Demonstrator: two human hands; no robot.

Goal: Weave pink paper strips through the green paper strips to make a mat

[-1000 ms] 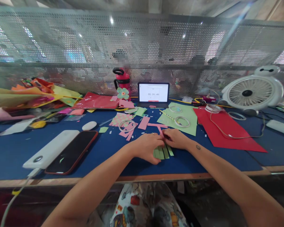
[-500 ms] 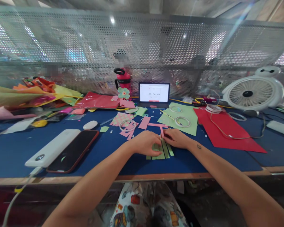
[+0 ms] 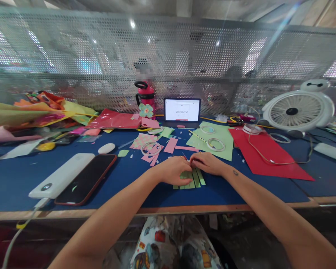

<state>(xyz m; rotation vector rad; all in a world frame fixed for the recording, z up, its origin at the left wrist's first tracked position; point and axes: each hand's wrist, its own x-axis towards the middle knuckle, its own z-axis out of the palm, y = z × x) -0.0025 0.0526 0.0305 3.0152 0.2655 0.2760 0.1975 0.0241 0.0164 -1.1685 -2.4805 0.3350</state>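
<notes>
Green paper cut into strips (image 3: 196,180) lies on the blue table near its front edge, its upper part covered by my hands. My left hand (image 3: 175,170) rests over the left side of this paper, fingers curled, with a thin pink strip showing at its fingertips. From the right, my right hand (image 3: 205,163) meets it at the top of the strips, its fingertips pressed together; what they pinch is too small to make out. Just beyond both hands lies a flat pink strip (image 3: 186,148). A woven pink paper (image 3: 140,144) with a tape roll (image 3: 151,148) is to the left.
A phone (image 3: 86,179) and a white power bank (image 3: 62,175) lie at left. Behind stand a tablet (image 3: 182,110) and a pink bottle (image 3: 146,98). Green paper (image 3: 226,144), red paper (image 3: 274,158) and a white fan (image 3: 299,110) are on the right.
The pink strip that stood up between my fingertips has tipped down to the left and is now mostly hidden. My right fingertips have shifted slightly left, closer to my left hand.
</notes>
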